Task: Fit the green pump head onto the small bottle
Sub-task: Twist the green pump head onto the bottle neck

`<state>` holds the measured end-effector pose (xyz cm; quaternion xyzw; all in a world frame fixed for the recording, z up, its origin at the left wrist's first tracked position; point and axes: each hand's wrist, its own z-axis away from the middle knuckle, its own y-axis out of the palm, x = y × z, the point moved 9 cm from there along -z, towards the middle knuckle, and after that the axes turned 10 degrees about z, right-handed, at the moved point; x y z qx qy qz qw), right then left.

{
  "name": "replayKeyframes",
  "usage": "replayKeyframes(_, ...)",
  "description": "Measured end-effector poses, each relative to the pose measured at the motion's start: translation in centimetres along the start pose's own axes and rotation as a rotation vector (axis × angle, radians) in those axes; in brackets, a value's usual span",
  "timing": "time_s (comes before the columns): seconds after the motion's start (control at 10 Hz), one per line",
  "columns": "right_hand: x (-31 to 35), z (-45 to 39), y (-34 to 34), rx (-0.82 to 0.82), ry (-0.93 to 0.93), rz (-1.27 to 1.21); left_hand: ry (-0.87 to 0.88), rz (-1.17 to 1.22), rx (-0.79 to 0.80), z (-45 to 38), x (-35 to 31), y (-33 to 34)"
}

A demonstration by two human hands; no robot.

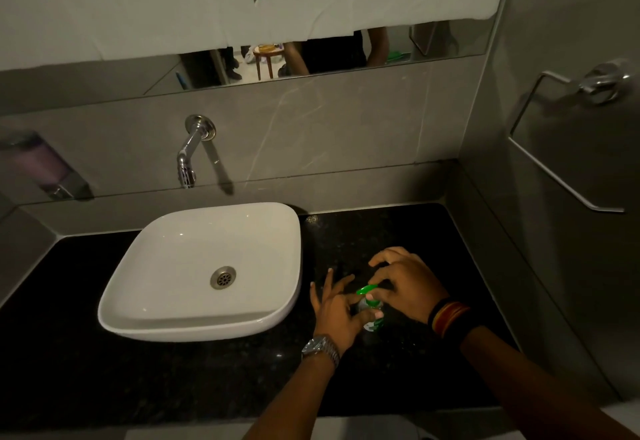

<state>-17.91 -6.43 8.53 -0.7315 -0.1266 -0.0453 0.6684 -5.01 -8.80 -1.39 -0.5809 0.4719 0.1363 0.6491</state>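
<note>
Pinching green pump head (366, 289) in right hand (407, 285) fingers, atop small bottle (371, 315); left hand (337, 311) thumb steadying bottle, fingers splayed

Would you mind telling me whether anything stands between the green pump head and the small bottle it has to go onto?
Nothing visible does. The green pump head already sits atop the small bottle, gripped by the right hand, while the left hand steadies the bottle on the black counter.

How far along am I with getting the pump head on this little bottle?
Done: the green pump head already sits on top of the small bottle, which stands on the black counter. In hand: left hand steadies the bottle, right hand grips the pump. Left: seating it fully; I can't tell whether it's tight.
</note>
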Motion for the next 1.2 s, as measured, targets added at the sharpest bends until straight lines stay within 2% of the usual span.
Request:
replayKeyframes(0.1, 0.1, 0.3, 0.0, -0.028, 0.061, -0.032, -0.012, 0.025, 0.002, 0.1, -0.3, -0.2)
replayKeyframes(0.2, 0.3, 0.5, 0.3, 0.023, 0.054, -0.055, -0.014, 0.035, 0.025, 0.1, -0.6, -0.4)
replayKeyframes(0.4, 2.1, 0.5, 0.5, 0.137, -0.07, -0.016, -0.025, 0.04, 0.062, 0.0, -0.8, -0.4)
replayKeyframes(0.6, 2.3, 0.3, 0.4, 0.227, -0.07, -0.003, -0.021, 0.069, 0.082, 0.0, -0.8, -0.5)
replayKeyframes(1.1, 2.4, 0.1, -0.2, 0.214, -0.117, -0.077, -0.051, 0.016, 0.081, -0.1, -0.7, -0.6)
replayKeyframes(1.2, 1.7, 0.5, -1.3, 0.155, -0.085, -0.151, -0.056, 0.001, 0.091, -0.1, -0.8, -0.5)
